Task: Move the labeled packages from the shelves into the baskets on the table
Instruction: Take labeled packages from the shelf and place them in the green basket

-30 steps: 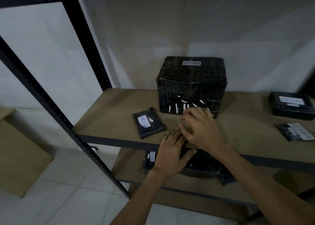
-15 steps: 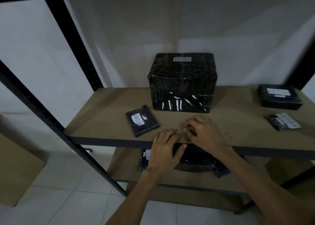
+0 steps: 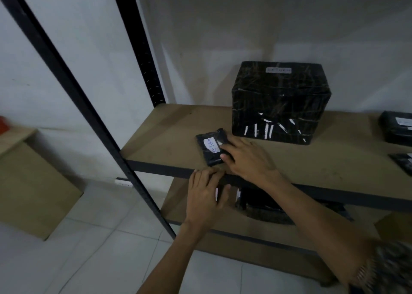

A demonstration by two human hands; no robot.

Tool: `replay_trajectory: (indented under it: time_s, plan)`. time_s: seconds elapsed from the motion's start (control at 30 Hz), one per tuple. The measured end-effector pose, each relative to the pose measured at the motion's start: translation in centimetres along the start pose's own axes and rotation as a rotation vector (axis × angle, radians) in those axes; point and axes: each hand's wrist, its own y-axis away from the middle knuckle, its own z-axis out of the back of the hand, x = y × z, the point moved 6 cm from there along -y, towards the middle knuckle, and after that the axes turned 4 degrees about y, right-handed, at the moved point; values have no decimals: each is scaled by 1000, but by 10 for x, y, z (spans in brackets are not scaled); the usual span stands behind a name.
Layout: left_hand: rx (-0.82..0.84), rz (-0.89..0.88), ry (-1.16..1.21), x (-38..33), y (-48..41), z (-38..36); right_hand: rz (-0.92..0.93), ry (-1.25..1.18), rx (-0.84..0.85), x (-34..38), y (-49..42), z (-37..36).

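The right hand (image 3: pixel 247 160) lays near-straight fingers on the right side of the labeled packet (image 3: pixel 209 147), which lies flat near the front edge of the shelf (image 3: pixel 169 133). The left hand (image 3: pixel 206 196), fingers straight and together, touches that edge just below. A big wrapped box (image 3: pixel 281 99) stands just behind the packet. Another package (image 3: pixel 395 130) lies far right.

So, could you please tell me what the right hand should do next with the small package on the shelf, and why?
Probably curl the fingers round the small package and lift it: the right hand rests on its right edge without a visible grip, and it lies flat near the front of the shelf.
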Motion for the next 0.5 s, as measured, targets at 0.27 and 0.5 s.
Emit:
replay_trajectory:
  time_s: [0.27,0.5]
  plan:
    - [-6,93,-71,30,4,16,-63,80,-99,18,-11,16]
    - [-15,100,-92,28,9,13,-171,-227,125,3,-20,-6]
